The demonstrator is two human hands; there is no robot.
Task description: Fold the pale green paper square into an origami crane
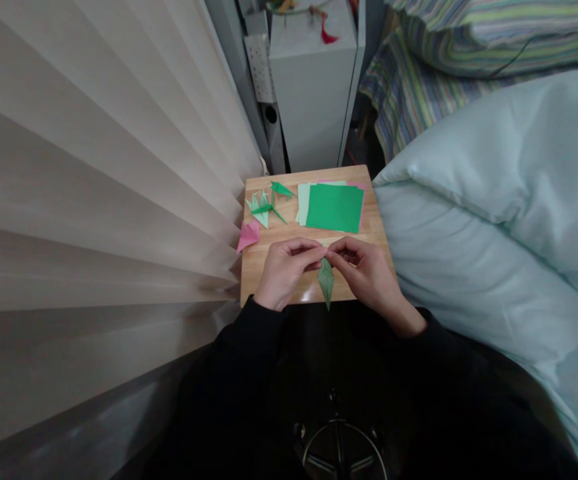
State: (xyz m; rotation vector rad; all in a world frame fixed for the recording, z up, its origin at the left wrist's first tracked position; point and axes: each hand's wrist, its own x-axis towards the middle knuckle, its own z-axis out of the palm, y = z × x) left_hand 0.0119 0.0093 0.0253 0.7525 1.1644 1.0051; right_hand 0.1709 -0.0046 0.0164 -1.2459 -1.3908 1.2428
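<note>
Above the near part of a small wooden table (281, 241), both my hands meet at the upper end of a folded green origami paper (325, 283). Long and narrow, the paper points its lower tip toward me, past the table's front edge. My left hand (289, 268) pinches it from the left, and my right hand (366, 272) pinches it from the right. The fingertips nearly touch and cover most of the top of the fold. Beyond them lies a stack of square paper with a bright green sheet (335, 208) on top.
Folded green paper cranes (271, 208) sit at the table's back left, beside a pink folded piece (249, 235). A pleated curtain (143, 167) borders the left side. Pale blue bedding (493, 213) lies against the right. A grey cabinet (313, 100) stands behind.
</note>
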